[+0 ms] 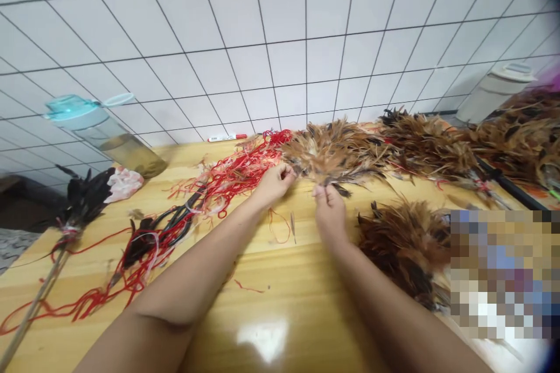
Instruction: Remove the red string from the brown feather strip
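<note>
My left hand [276,182] is closed in a pinch at the left edge of a fan of brown feathers [336,151] lying on the wooden table [271,303]. My right hand [329,210] pinches the near edge of the same feather fan with its fingers pressed together. A tangle of red string [227,178] lies just left of my left hand. A second bunch of brown feathers [406,245] rests to the right of my right wrist.
More brown feathers [429,143] spread along the back right. A plastic bottle with a teal lid [105,134] lies at the left, with a black feather stick [74,210] below it. A red marker [227,138] sits by the tiled wall. A white container [494,93] stands far right.
</note>
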A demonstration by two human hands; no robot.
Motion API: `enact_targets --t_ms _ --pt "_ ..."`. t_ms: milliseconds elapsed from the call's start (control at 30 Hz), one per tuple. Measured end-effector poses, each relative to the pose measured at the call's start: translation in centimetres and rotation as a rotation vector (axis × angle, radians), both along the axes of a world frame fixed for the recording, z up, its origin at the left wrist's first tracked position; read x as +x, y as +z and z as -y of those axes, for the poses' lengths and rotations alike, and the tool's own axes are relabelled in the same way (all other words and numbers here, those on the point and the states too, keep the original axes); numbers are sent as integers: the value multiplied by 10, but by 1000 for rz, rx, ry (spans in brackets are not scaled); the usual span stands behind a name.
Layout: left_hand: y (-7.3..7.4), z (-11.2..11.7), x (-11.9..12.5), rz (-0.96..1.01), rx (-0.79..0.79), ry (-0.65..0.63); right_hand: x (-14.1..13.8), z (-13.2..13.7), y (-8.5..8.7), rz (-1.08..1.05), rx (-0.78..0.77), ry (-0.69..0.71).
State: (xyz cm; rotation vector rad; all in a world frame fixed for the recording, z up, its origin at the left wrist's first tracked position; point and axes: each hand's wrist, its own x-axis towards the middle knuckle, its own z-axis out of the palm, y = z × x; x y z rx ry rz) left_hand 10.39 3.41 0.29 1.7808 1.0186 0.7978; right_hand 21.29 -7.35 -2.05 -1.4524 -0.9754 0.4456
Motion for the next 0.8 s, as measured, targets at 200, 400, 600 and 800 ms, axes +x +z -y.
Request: enact_targets --t_ms 200,400,600,800 --pt "9 6 0 248 -348 -170 13 -8 -11 -78 -48 -54" --pt "15 13 1 358 -429 -235 13 -7 -9 -30 -57 -41" --pt "22 29 7 384 -366 -288 13 -8 -11 -20 -39 16" --pt "17 32 11 372 -297 -234 11 -6 -5 -61 -27 65"
